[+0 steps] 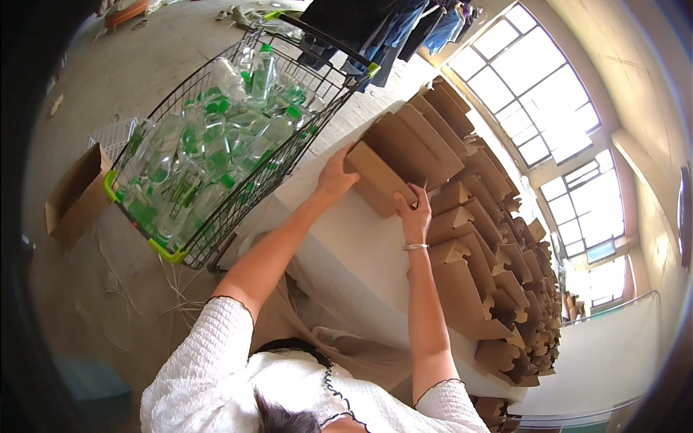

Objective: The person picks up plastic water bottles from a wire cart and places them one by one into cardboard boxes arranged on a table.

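Observation:
A brown cardboard box (381, 177) with its lid flap raised is between my two hands, above the white-covered table (346, 252). My left hand (338, 175) grips its left end, the thumb on the near wall and the fingers mostly out of sight. At the right end, my right hand (415, 211) is closed on the corner, fingers bent over the edge. The inside of the box is hidden from this angle. Many similar folded cardboard boxes (462, 270) stand packed in rows to the right of my right hand.
A black wire shopping cart (289, 169) full of clear bottles with green caps (216, 137) stands at the left. Beside it are an open carton (76, 198) and a white wire basket (112, 136). Clothes (404, 29) hang at the back; loose white straps (180, 296) lie on the floor.

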The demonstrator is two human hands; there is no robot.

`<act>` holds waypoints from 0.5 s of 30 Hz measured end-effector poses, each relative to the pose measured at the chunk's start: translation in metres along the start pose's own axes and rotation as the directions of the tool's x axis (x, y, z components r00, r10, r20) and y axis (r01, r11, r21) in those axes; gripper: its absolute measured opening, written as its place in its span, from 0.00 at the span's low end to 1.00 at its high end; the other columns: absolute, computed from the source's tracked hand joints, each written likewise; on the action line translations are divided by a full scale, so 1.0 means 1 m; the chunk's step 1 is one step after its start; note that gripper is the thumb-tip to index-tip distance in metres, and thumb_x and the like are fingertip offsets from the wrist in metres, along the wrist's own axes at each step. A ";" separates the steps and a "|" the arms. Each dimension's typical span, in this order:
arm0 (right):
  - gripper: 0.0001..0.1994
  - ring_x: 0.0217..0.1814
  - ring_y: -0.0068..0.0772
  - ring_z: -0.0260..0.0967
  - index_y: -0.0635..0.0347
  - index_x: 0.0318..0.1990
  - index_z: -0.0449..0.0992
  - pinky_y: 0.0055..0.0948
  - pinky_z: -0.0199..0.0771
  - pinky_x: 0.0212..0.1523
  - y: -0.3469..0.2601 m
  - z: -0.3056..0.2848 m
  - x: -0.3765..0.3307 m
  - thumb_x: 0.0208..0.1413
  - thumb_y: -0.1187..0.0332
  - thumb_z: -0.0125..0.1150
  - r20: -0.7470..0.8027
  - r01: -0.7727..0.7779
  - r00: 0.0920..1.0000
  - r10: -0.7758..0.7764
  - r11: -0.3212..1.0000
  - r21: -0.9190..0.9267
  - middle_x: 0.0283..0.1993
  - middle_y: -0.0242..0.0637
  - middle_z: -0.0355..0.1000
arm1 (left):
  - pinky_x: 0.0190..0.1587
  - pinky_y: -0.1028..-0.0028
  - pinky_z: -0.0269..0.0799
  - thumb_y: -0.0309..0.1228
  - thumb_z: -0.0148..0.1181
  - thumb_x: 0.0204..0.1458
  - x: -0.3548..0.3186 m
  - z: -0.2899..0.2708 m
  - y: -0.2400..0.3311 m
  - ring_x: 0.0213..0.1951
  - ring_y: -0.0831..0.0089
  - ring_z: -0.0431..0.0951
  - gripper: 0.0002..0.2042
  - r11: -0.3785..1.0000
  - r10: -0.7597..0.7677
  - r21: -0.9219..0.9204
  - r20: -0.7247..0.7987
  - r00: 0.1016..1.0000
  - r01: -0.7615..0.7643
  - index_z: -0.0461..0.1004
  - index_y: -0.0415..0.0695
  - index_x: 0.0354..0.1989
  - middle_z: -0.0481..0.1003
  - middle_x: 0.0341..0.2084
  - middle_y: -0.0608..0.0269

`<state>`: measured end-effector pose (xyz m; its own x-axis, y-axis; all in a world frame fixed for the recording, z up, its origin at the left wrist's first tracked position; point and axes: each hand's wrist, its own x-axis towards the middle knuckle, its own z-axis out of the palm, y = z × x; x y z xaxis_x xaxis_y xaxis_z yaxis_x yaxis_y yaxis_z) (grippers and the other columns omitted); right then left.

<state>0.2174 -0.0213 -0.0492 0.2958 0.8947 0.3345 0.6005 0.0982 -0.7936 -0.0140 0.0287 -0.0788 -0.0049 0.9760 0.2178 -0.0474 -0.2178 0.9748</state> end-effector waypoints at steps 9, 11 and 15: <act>0.29 0.53 0.28 0.68 0.59 0.66 0.64 0.31 0.72 0.47 0.097 -0.008 0.052 0.70 0.45 0.49 -0.390 -0.167 0.801 0.453 0.796 0.582 0.52 0.33 0.70 | 0.62 0.66 0.69 0.23 0.55 0.53 0.046 -0.014 -0.082 0.58 0.57 0.77 0.18 0.995 -0.034 0.091 -0.068 0.997 0.040 0.78 0.35 0.53 0.79 0.52 0.47; 0.31 0.62 0.35 0.65 0.62 0.65 0.66 0.37 0.67 0.62 0.113 -0.007 0.084 0.69 0.43 0.49 -0.266 -0.217 0.753 0.602 0.609 0.763 0.56 0.37 0.70 | 0.61 0.68 0.70 0.24 0.52 0.54 0.072 -0.016 -0.071 0.56 0.59 0.79 0.16 0.989 -0.086 0.111 -0.104 0.991 0.098 0.80 0.33 0.49 0.81 0.49 0.47; 0.35 0.74 0.49 0.60 0.54 0.71 0.64 0.49 0.59 0.74 0.117 0.015 0.119 0.67 0.39 0.48 0.221 -0.242 0.970 0.102 0.307 0.921 0.73 0.41 0.63 | 0.61 0.70 0.69 0.32 0.54 0.60 0.144 -0.001 -0.100 0.57 0.62 0.79 0.18 0.981 0.129 -0.139 -0.048 0.990 -0.135 0.78 0.35 0.54 0.80 0.52 0.48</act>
<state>0.3119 0.1028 -0.1100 0.1842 0.9740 0.1316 -0.5709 0.2150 -0.7924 -0.0111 0.1907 -0.1448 -0.0592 0.9388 0.3394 -0.1849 -0.3444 0.9204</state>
